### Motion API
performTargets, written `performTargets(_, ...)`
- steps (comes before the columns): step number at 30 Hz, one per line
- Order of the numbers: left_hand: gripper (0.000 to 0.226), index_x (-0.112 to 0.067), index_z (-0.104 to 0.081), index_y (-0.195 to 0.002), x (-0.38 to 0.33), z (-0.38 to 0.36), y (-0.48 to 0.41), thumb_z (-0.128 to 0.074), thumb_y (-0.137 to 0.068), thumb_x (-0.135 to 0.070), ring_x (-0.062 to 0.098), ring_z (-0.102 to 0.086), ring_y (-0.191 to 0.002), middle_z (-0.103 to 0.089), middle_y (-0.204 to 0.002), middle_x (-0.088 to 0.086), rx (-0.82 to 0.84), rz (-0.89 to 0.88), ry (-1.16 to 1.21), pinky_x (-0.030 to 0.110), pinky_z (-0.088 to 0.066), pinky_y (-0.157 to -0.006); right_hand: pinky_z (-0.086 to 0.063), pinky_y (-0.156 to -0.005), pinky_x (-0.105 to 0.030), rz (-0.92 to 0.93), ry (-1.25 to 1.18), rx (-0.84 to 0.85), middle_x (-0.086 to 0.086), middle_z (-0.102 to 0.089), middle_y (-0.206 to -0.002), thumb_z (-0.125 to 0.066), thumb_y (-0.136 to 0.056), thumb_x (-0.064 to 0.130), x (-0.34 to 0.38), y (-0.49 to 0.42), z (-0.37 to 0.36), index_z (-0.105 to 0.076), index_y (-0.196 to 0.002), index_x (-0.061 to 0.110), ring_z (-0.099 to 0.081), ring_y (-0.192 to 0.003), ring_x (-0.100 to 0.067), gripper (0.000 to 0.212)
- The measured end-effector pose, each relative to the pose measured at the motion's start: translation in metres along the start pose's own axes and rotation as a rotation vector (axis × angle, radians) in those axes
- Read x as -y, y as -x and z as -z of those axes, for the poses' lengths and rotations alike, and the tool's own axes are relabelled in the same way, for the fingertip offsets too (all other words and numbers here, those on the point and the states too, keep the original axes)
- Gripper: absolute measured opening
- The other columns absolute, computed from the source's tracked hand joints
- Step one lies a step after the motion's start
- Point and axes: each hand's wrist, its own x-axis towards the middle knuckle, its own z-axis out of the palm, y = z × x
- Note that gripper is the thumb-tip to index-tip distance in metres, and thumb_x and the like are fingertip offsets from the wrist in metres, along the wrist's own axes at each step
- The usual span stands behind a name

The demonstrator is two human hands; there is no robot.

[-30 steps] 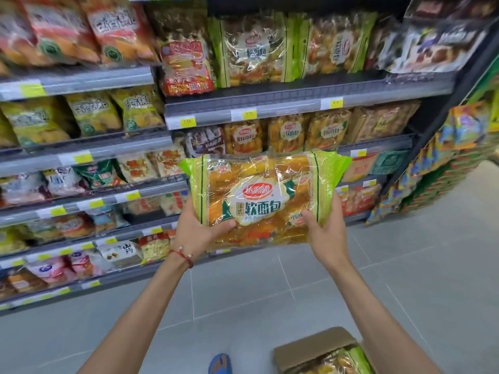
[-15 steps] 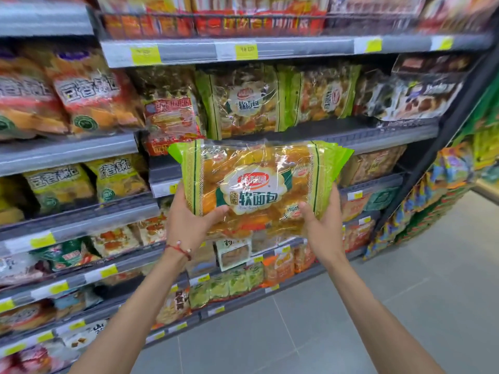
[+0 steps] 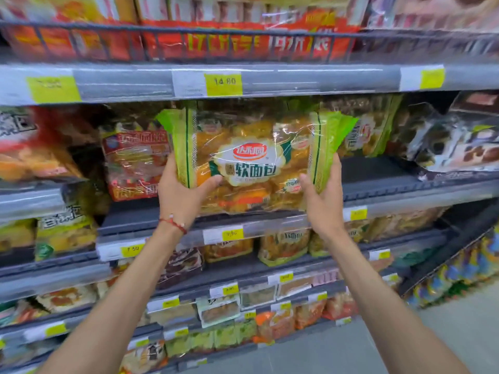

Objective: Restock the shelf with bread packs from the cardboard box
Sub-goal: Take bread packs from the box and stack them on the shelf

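- My left hand (image 3: 181,193) grips the bread pack (image 3: 256,163) at its lower left corner, thumb across the front and fingers behind.
- My right hand (image 3: 322,201) grips the lower right corner, thumb on the clear film.
- The pack is upright with its label facing me. Its bottom edge is at the near lip of the dark shelf (image 3: 378,182); I cannot tell whether it rests there.
- The 14.80 price tag (image 3: 223,82) is above it.
- A matching green-edged pack (image 3: 372,130) stands behind on the right, and a red pack (image 3: 135,160) on the left.
- A red bracelet (image 3: 174,224) circles my left wrist.
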Motion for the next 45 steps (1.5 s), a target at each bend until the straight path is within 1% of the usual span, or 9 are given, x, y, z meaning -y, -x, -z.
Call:
performTargets(5,0.076,-0.019,-0.051,-0.083,0.025,-0.031,-0.045,-0.081,-0.043,-0.076,0.020,-0.057,-0.068,-0.056,-0.080,0.002,-0.032,0.244,-0.055,0.036,-0.054,-0.067,-0.011,-0.126,-0.027,0.015,-0.010,0.038,0.007,-0.014,-0.172,-0.058,-0.104,0.035,-0.019,-0.059,-0.012,-0.010,-0.165,0.019,-0.011,-0.150,0.004,0.079)
performTargets(10,0.082,-0.013,-0.048,-0.139,0.045,-0.056,-0.071,-0.088,-0.069,-0.025,0.012,-0.057,-0.120,-0.061,-0.129,-0.002,0.005,0.141,0.094,0.015,-0.044,-0.101,-0.015,-0.130,-0.039,-0.039,-0.071,0.056,0.002,-0.025,-0.169,-0.063,-0.101,0.031,-0.044,-0.103,-0.033,-0.018,-0.164,0.018,-0.021,-0.156,-0.010,0.078)
performTargets(16,0.094,-0.019,-0.034,-0.149,0.068,-0.071,-0.081,-0.084,-0.072,-0.040,0.017,-0.047,-0.133,-0.051,-0.144,-0.001,0.061,0.174,0.049,0.038,-0.039,-0.112,-0.009,-0.127,-0.028,-0.066,-0.055,0.080,0.008,-0.011,-0.171,-0.062,-0.102,0.027,-0.069,-0.122,-0.044,-0.009,-0.165,0.023,-0.008,-0.153,-0.003,0.082)
performTargets(19,0.112,-0.024,-0.015,-0.156,0.072,-0.074,-0.082,-0.080,-0.070,-0.054,0.016,-0.031,-0.144,-0.032,-0.157,-0.002,0.097,0.207,0.017,0.040,-0.028,-0.119,-0.016,-0.130,-0.045,-0.119,-0.082,0.100,0.016,-0.013,-0.170,-0.066,-0.098,0.039,-0.081,-0.131,-0.050,-0.011,-0.165,0.030,-0.012,-0.159,-0.017,0.087)
performTargets(22,0.110,-0.023,-0.016,-0.155,0.073,-0.076,-0.080,-0.078,-0.071,-0.057,0.018,-0.027,-0.145,-0.029,-0.158,0.001,0.067,0.202,-0.037,0.044,-0.026,-0.119,-0.032,-0.120,-0.062,-0.096,-0.153,0.187,0.053,-0.013,-0.152,-0.067,-0.080,0.076,-0.112,-0.141,-0.052,-0.015,-0.148,0.069,-0.028,-0.155,-0.034,0.086)
performTargets(29,0.131,-0.021,-0.020,-0.154,0.074,-0.078,-0.065,-0.081,-0.051,-0.072,0.019,-0.025,-0.147,-0.030,-0.157,0.002,-0.116,0.244,-0.025,0.043,-0.025,-0.120,-0.036,-0.118,-0.044,-0.142,0.066,0.056,-0.012,-0.048,-0.147,-0.063,-0.101,0.035,-0.064,-0.108,-0.034,-0.038,-0.155,0.014,-0.046,-0.138,-0.033,0.063)
performTargets(35,0.096,-0.019,-0.045,-0.138,0.068,-0.055,-0.042,-0.079,-0.062,-0.067,0.023,-0.051,-0.125,-0.052,-0.135,0.005,-0.088,0.240,-0.055,0.042,-0.041,-0.109,-0.034,-0.116,-0.033,-0.140,0.214,-0.005,-0.002,-0.037,-0.156,-0.059,-0.104,0.025,-0.031,-0.039,-0.021,-0.036,-0.155,0.016,-0.038,-0.143,-0.019,0.057)
performTargets(39,0.058,-0.015,-0.044,-0.134,0.037,-0.037,0.005,-0.072,-0.085,-0.029,0.019,-0.047,-0.127,-0.044,-0.135,-0.001,-0.020,0.121,0.043,0.035,-0.041,-0.107,-0.043,-0.103,-0.034,-0.132,0.190,-0.025,0.005,-0.049,-0.138,-0.056,-0.106,0.023,-0.013,0.024,-0.026,-0.051,-0.142,0.025,-0.051,-0.126,-0.017,0.037)
performTargets(45,0.040,-0.020,-0.049,-0.131,0.045,-0.007,0.076,-0.063,-0.094,-0.012,0.006,-0.056,-0.108,-0.051,-0.132,-0.006,0.351,0.044,0.139,0.016,-0.051,-0.084,-0.049,-0.086,-0.021,-0.204,0.143,-0.153,-0.001,-0.068,-0.119,-0.061,-0.099,0.008,-0.016,0.136,-0.040,-0.068,-0.119,0.020,-0.062,-0.104,-0.013,0.025)
